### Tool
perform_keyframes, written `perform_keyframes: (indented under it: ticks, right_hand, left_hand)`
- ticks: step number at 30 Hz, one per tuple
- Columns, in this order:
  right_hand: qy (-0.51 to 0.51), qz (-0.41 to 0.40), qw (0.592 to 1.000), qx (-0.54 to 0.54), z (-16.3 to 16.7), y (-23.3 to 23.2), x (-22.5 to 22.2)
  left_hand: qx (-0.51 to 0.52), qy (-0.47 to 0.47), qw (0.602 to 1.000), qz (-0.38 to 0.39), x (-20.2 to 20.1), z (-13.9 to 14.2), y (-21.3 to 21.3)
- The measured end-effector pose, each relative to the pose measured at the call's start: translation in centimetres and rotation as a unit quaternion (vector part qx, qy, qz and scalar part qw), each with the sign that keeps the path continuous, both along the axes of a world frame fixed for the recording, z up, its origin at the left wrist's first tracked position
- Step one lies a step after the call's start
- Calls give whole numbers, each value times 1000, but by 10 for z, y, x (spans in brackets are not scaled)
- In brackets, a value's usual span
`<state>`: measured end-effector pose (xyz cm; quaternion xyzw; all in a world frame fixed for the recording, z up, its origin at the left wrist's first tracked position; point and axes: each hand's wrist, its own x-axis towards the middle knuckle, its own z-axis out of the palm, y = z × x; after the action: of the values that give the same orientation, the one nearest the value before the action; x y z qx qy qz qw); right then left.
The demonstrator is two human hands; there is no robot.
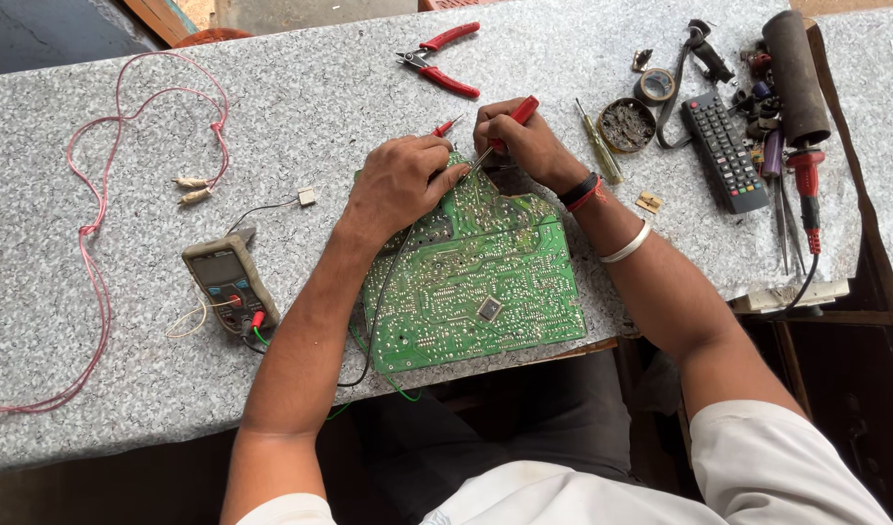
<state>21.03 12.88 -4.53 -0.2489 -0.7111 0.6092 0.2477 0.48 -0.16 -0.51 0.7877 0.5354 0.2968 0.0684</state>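
Observation:
A large green circuit board [485, 282] lies solder side up on the speckled grey table [301, 107], overhanging its near edge. My left hand [400, 185] rests on the board's far left corner and pinches a thin probe whose red tip [449, 125] sticks out beyond the fingers. My right hand [524, 141] grips a red-handled probe [517, 113] with its metal tip down on the board's far edge. Both hands meet at that edge. A black lead runs from under my left hand toward the multimeter [230, 282].
Red-handled cutters [442, 60] lie beyond the hands. At right are a screwdriver [599, 148], a round tin [628, 124], tape roll [655, 86], black remote [725, 151], a dark cylinder [795, 73] and a red-handled tool [808, 185]. A pink wire loop [96, 224] lies at left.

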Motion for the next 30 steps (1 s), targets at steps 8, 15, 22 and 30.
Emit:
perform_keyframes:
  ticks: [8, 15, 22, 30]
  right_hand:
    - [-3, -2, 1000, -1, 1, 0, 0]
    - [-3, 5, 1000, 13, 4, -2, -1]
    - [-6, 10, 999, 32, 4, -1, 0]
    - [6, 14, 1000, 23, 1, 4, -1]
  left_hand:
    - [-14, -3, 1000, 0, -1, -2, 1]
    - [31, -8, 999, -14, -2, -4, 1]
    - [1, -6, 1000, -6, -1, -1, 0]
    - [19, -25, 999, -6, 0, 3, -1]
